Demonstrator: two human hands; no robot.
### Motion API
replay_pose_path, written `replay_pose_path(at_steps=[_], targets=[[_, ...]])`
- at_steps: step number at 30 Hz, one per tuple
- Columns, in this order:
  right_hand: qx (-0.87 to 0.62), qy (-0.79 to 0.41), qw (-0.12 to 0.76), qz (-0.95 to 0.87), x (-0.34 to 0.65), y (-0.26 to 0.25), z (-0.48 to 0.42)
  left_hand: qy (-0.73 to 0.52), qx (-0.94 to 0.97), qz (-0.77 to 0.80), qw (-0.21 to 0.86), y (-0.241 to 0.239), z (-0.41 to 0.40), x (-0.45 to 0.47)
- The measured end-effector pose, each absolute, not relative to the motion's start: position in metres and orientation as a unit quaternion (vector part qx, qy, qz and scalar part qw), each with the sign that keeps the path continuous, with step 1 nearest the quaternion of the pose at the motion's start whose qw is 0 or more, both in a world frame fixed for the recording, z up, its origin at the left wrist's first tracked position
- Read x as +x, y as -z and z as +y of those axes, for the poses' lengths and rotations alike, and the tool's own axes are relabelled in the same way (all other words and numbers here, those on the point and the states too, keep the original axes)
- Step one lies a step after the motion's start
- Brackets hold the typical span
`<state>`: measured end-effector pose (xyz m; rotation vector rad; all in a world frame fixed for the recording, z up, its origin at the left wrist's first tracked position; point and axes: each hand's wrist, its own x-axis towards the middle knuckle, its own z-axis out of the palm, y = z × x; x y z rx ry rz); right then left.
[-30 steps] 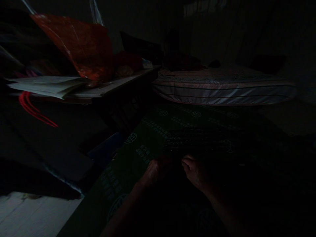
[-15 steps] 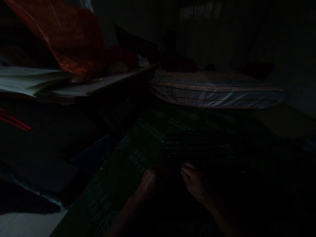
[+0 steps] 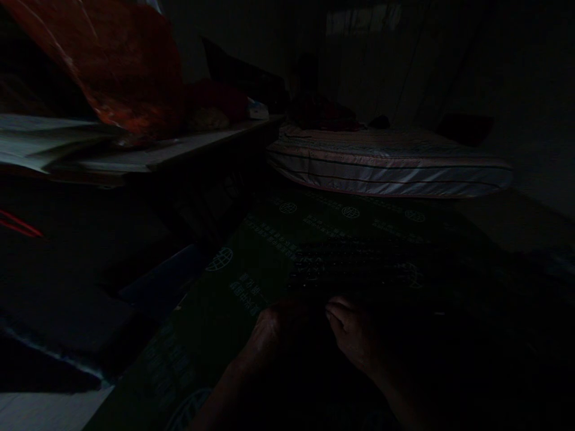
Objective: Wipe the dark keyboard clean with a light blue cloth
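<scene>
The scene is very dark. Low in the middle, my left hand [image 3: 272,320] is bent at the wrist, its fingers curled and mostly lost in shadow. My right hand [image 3: 349,328] is close beside it on the right, thumb and fingers pressed together. Whatever they grip is too dark to make out. Just beyond both hands, several long dark strips [image 3: 345,263] with small pale specks lie side by side across a green board [image 3: 263,272] printed with pale globes and lettering.
At the left stands a table [image 3: 179,149] bearing papers [image 3: 40,140], an orange bag [image 3: 135,78] and a small white box [image 3: 257,109]. A striped mattress [image 3: 386,170] lies past the board's far end. Red cord [image 3: 20,224] hangs at the left edge.
The view has shifted slightly, so things at the left sit a little farther left. Both hands keep nearly the same pose and place over the green board.
</scene>
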<state>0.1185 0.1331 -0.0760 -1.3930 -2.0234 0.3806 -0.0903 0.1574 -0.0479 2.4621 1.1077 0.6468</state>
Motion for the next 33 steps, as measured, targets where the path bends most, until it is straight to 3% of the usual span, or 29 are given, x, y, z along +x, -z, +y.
replay_pose_path(at_steps=[33], targets=[[-0.550,-0.156,0.304,-0.762,0.117,0.071,0.130,-0.263,0.871,0.393,0.131,0.075,0.164,-0.091]])
